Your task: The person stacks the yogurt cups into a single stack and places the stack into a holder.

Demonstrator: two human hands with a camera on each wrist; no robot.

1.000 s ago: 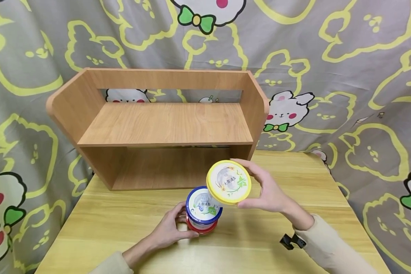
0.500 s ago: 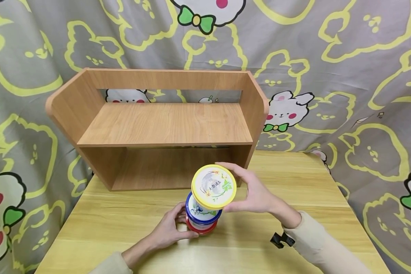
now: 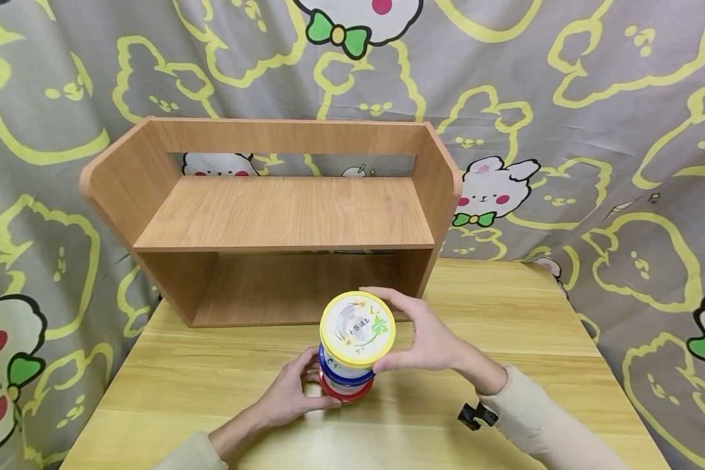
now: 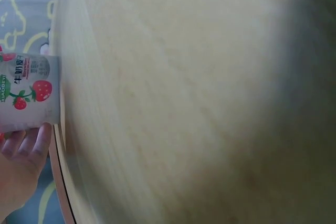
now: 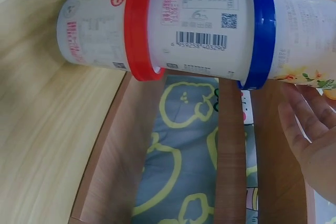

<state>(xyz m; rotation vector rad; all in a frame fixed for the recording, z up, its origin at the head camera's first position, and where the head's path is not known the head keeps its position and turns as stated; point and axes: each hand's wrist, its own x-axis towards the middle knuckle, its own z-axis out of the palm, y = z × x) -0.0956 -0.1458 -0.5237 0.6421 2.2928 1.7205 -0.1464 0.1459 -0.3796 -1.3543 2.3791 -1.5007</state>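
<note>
Three tubs make a stack on the pale yellow wooden tabletop (image 3: 505, 431). At the bottom is a round white tub with a red lid (image 5: 94, 32). On it sits a round white tub with a blue lid (image 5: 202, 27). At the top is a round white tub with a yellow lid (image 3: 357, 328). The head view looks down on the yellow lid, which hides most of the blue one.

The left hand (image 3: 288, 391) is at 8 o'clock from the stack. Its grip is bent part way around the bottom tub, thumb toward 7 o'clock. The right hand (image 3: 425, 333) is at 3 o'clock from the top tub, and its grip holds that tub between the thumb and the fingers.

Only the left wrist view shows the big red strawberries on the bottom tub. Only the right wrist view shows the black bar code on the middle tub and the top tub's bottom end right up against the blue lid.

The head view also shows a brown wooden shelf (image 3: 288, 212) at 11 o'clock from the stack, with a gray cloth with yellow bears (image 3: 599, 52) behind it.
</note>
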